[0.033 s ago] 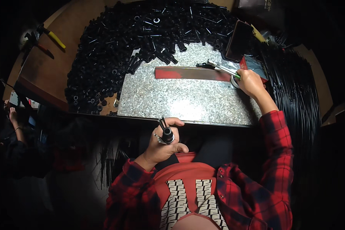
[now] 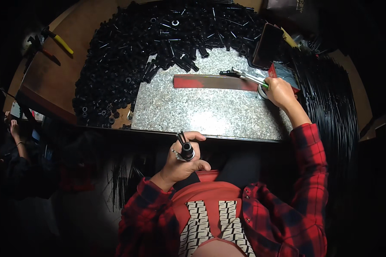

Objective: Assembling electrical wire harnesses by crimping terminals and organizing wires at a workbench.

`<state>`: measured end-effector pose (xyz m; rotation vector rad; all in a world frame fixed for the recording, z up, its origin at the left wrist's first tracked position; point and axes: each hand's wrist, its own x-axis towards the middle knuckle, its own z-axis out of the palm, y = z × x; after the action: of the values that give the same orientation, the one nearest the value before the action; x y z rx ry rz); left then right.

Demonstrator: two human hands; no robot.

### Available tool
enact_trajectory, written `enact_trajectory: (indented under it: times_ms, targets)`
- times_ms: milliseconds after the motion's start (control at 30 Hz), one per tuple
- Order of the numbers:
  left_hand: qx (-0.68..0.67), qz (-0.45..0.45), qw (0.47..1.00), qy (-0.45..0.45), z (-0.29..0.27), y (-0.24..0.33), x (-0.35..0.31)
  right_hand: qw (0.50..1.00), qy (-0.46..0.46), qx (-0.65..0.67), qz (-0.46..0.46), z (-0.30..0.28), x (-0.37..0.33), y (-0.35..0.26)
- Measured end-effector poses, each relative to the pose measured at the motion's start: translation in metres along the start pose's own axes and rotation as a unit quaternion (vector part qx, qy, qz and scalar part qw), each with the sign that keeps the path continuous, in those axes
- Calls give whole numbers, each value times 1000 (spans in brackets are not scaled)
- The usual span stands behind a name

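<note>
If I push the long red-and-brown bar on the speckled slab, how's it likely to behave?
The bar is probably stiff: its long edges run nearly straight, without sagging or kinks. It should slide rather than roll, since it looks flat-sided and lies along the slab. Pushed rightward, it may bump the pale ring by its right end.

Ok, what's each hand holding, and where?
Left hand: black tube, around its body below the open end. Right hand: silver tool, by its green handle.
</note>
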<state>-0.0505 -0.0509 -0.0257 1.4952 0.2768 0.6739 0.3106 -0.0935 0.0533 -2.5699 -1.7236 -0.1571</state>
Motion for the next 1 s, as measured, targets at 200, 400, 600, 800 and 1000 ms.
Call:
enact_trajectory:
  times_ms: [200, 400, 600, 800, 1000]
  targets:
    - [-68, -35, 997, 15, 2, 9, 0, 1000, 7, 15, -7, 3, -1, 3]
    - [-91, -45, 994, 28, 7, 18, 2, 975, 77, 206, 29, -5, -26, -11]
    - [4, -17, 999, 37, 10, 15, 8, 773, -114, 624, -17, -23, -90, -108]
    - [76, 32, 996, 33, 14, 24, 11, 776, -68, 608, -152, -16, -121, -153]
    - [70, 33, 997, 16, 11, 18, 10, 797, -3, 564, -215, -17, -119, -167]
